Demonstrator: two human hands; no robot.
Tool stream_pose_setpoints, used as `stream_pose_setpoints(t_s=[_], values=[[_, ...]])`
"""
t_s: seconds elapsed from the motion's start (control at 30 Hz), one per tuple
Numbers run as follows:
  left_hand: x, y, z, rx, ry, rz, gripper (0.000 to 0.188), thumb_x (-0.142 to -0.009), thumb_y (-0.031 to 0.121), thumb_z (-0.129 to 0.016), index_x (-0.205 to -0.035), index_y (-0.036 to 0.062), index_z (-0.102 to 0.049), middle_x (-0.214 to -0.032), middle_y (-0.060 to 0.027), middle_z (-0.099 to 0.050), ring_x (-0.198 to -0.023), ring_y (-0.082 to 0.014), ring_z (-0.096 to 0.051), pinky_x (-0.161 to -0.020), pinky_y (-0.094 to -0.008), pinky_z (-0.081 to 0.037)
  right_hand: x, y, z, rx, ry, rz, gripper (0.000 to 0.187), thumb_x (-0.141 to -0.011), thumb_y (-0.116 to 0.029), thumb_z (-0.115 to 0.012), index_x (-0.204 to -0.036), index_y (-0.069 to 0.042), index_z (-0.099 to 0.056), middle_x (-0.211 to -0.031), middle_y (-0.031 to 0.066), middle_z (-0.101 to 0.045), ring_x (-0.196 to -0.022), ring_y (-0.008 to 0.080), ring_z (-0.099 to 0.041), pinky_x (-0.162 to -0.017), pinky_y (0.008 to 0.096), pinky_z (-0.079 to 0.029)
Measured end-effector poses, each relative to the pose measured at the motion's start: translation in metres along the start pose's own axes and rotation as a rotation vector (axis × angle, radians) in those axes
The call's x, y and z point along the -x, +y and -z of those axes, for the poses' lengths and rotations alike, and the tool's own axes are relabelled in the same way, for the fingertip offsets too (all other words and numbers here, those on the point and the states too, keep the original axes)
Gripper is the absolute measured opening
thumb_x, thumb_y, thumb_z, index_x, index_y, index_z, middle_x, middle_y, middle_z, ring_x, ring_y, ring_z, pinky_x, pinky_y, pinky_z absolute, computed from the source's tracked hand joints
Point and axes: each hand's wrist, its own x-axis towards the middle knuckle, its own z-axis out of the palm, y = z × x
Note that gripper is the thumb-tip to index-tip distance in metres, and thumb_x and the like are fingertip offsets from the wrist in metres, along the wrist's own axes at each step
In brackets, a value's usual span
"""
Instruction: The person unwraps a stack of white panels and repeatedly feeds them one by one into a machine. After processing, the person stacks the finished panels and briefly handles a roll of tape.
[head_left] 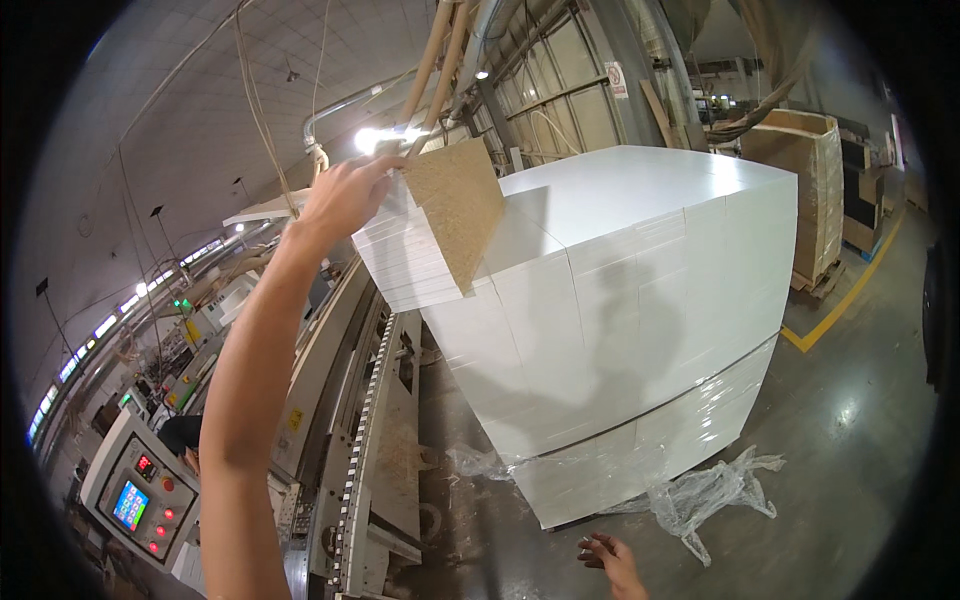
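At the upper left, my left hand (345, 197) is closed over the top corner of a small pile of white-edged boards (408, 262), fingers bent on its upper edge. The pile's right side is brown, rough particle board (455, 205). It sits at the left end of a tall stack of white panels (610, 320), whose top is smooth and glossy. Low in the view, my right hand (612, 562) hangs in front of the stack, apart from it. Its fingers are loosely curled and apart, with nothing visible held.
Crumpled clear plastic film (715, 500) lies at the stack's foot. A long machine with a toothed rail (365, 430) runs along the left, beside a control panel (140, 495) with a lit screen. Behind, right, stands a wrapped cardboard box (800, 190); a yellow line (845, 300) marks the floor.
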Motion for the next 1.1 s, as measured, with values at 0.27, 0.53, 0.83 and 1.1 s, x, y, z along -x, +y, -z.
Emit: stream_pose_setpoints(t_s=[0.27, 0.53, 0.83, 1.1], values=[[0.017, -0.024, -0.001, -0.080, 0.129, -0.094, 0.024, -0.097, 0.011, -0.063, -0.120, 0.0116, -0.069, -0.113, -0.0119, -0.072, -0.100, -0.0356, -0.072, -0.084, -0.0468, -0.059, 0.002, -0.054, -0.029, 0.134, -0.134, 0.006, 0.047, -0.107, -0.022, -0.062, -0.143, 0.007, -0.051, -0.125, 0.0182, -0.073, -0.103, 0.0258, -0.074, -0.088, 0.0366, -0.059], [0.014, -0.023, 0.000, -0.192, 0.101, 0.042, 0.026, -0.102, 0.024, -0.065, -0.125, 0.0117, -0.065, -0.117, -0.0078, -0.074, -0.096, -0.0276, -0.075, -0.080, -0.0428, -0.062, 0.002, -0.101, -0.121, 0.132, -0.441, 0.052, 0.050, -0.105, -0.025, -0.068, -0.145, 0.001, -0.053, -0.129, 0.0136, -0.072, -0.109, 0.0224, -0.071, -0.095, 0.0354, -0.056], [0.034, -0.038, -0.021, -0.310, 0.333, -0.037, 0.023, -0.101, 0.026, -0.065, -0.119, 0.0113, -0.067, -0.110, -0.0052, -0.072, -0.103, -0.0247, -0.071, -0.081, -0.0434, -0.062, 0.057, -0.104, -0.213, 0.189, -0.745, 0.193, 0.048, -0.107, -0.022, -0.063, -0.148, 0.000, -0.051, -0.135, 0.0160, -0.068, -0.118, 0.0234, -0.069, -0.101, 0.0364, -0.054], [0.216, -0.061, 0.113, -0.345, 0.558, -0.012, 0.015, -0.097, 0.024, -0.072, -0.109, 0.0174, -0.071, -0.096, -0.0012, -0.066, -0.084, -0.0193, -0.069, -0.061, -0.0366, -0.058, 0.061, -0.222, -0.265, 0.122, -0.804, 0.521, 0.062, -0.106, -0.036, -0.063, -0.150, 0.004, -0.047, -0.133, 0.0236, -0.068, -0.113, 0.0320, -0.071, -0.103, 0.0444, -0.054]])
